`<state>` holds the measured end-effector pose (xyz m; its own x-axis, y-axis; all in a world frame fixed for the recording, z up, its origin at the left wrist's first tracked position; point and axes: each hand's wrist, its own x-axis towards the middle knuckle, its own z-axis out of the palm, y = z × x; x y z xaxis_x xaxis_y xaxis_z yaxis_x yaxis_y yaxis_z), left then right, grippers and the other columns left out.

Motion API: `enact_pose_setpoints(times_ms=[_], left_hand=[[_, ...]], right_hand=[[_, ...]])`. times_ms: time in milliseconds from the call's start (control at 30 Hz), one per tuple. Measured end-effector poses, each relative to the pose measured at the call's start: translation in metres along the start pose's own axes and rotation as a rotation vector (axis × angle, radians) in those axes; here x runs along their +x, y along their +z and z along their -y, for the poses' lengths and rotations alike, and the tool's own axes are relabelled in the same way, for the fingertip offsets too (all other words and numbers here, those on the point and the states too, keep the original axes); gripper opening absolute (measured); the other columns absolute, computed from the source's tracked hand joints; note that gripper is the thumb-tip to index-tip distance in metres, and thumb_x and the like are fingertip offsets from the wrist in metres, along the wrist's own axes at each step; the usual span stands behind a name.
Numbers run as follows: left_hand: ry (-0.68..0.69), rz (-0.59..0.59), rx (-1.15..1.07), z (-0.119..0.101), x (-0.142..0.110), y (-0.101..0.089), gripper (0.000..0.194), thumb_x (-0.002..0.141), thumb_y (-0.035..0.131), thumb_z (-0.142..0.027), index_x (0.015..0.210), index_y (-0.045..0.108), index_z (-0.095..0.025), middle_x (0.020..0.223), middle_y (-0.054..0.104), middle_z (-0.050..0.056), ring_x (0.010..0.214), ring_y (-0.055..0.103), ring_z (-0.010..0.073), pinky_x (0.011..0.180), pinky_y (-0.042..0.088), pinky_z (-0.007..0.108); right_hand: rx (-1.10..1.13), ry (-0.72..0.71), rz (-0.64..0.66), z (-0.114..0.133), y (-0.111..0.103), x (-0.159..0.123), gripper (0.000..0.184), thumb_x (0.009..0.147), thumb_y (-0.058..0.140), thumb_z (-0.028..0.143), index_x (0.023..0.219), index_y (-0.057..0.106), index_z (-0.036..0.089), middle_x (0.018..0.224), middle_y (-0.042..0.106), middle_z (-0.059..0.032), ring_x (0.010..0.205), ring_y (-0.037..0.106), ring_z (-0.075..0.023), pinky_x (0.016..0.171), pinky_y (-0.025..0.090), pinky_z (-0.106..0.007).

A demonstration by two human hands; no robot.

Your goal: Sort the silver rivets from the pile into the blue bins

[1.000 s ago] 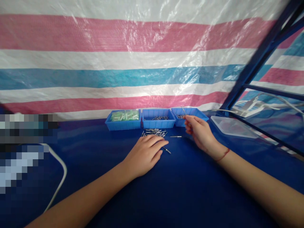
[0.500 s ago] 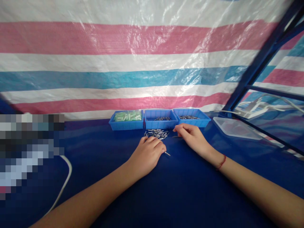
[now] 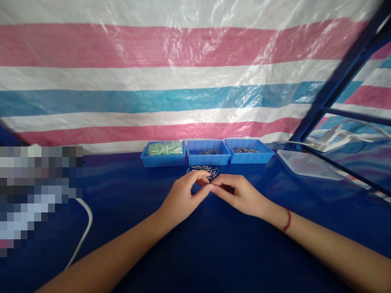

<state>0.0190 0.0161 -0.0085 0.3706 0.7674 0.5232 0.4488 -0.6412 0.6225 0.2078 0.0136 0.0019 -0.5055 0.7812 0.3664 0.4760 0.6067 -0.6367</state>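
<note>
We see a thin, dark red cord bracelet [image 3: 287,221] circling the wrist [image 3: 279,215] just behind the right hand [image 3: 244,196]; both forearms [image 3: 122,242] are bare.

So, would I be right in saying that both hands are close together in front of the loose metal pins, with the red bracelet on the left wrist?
Not quite: in the head view the red bracelet is on the wrist of the right hand. As you say, that hand and the left hand are close together in front of the loose metal pins.
</note>
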Motion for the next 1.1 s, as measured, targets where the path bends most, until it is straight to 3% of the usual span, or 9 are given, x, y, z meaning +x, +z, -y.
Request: enact_pose_setpoints(times_ms=[200, 533, 767, 900, 1000, 1100], left_hand=[[-0.051, 0.011, -0.035, -0.006, 0.004, -0.004, 0.006, 0.083, 0.057, -0.021, 0.086, 0.062, -0.020, 0.081, 0.067, -0.001, 0.074, 0.061, 0.0131, 0.070, 0.047, 0.024], [-0.041, -0.010, -0.045, -0.006, 0.004, -0.004, 0.007, 0.084, 0.055, -0.022, 0.085, 0.062, -0.019, 0.080, 0.067, -0.001, 0.072, 0.059, 0.0126, 0.068, 0.045, 0.024], [-0.028, -0.026, -0.014, -0.004, 0.003, -0.002, 0.005, 0.085, 0.054, -0.019, 0.084, 0.059, -0.019, 0.079, 0.062, 0.000, 0.075, 0.058, 0.0124, 0.072, 0.045, 0.024], [-0.005, 0.018, 0.010, 0.001, 0.003, 0.001, 0.006, 0.085, 0.054, -0.019, 0.089, 0.058, -0.018, 0.085, 0.062, 0.001, 0.081, 0.059, 0.0137, 0.076, 0.046, 0.026], [-0.025, 0.029, 0.016, 0.002, 0.002, 0.002, 0.019, 0.085, 0.055, -0.021, 0.104, 0.055, -0.018, 0.095, 0.063, 0.004, 0.087, 0.060, 0.0154, 0.081, 0.046, 0.028], [-0.041, 0.033, 0.021, 0.003, 0.001, 0.002, 0.025, 0.086, 0.053, -0.022, 0.111, 0.053, -0.019, 0.097, 0.063, 0.005, 0.090, 0.060, 0.0160, 0.084, 0.045, 0.030]], right_hand=[[0.057, 0.020, -0.002, 0.002, 0.001, 0.000, 0.027, 0.090, 0.048, 0.035, 0.080, 0.064, 0.017, 0.071, 0.062, -0.0018, 0.061, 0.053, -0.0120, 0.055, 0.040, -0.023], [0.069, 0.037, -0.036, 0.001, 0.001, -0.001, 0.019, 0.087, 0.052, 0.031, 0.085, 0.064, 0.017, 0.076, 0.064, -0.0036, 0.062, 0.055, -0.0125, 0.055, 0.042, -0.024], [0.034, 0.004, -0.206, -0.003, 0.002, 0.000, 0.016, 0.086, 0.054, 0.029, 0.087, 0.064, 0.017, 0.071, 0.062, -0.0013, 0.055, 0.051, -0.0101, 0.049, 0.041, -0.022], [-0.121, -0.183, -0.197, 0.001, -0.009, 0.000, 0.014, 0.088, 0.053, 0.024, 0.094, 0.064, 0.018, 0.084, 0.066, -0.0037, 0.068, 0.059, -0.0119, 0.060, 0.047, -0.023], [-0.333, -0.313, -0.225, -0.006, -0.029, 0.003, 0.013, 0.089, 0.052, 0.022, 0.094, 0.063, 0.018, 0.089, 0.067, -0.0055, 0.081, 0.061, -0.0152, 0.074, 0.048, -0.027], [-0.558, -0.190, -0.392, -0.026, -0.054, 0.006, 0.017, 0.090, 0.049, 0.025, 0.092, 0.064, 0.017, 0.085, 0.067, -0.0063, 0.073, 0.061, -0.0158, 0.070, 0.047, -0.028]])
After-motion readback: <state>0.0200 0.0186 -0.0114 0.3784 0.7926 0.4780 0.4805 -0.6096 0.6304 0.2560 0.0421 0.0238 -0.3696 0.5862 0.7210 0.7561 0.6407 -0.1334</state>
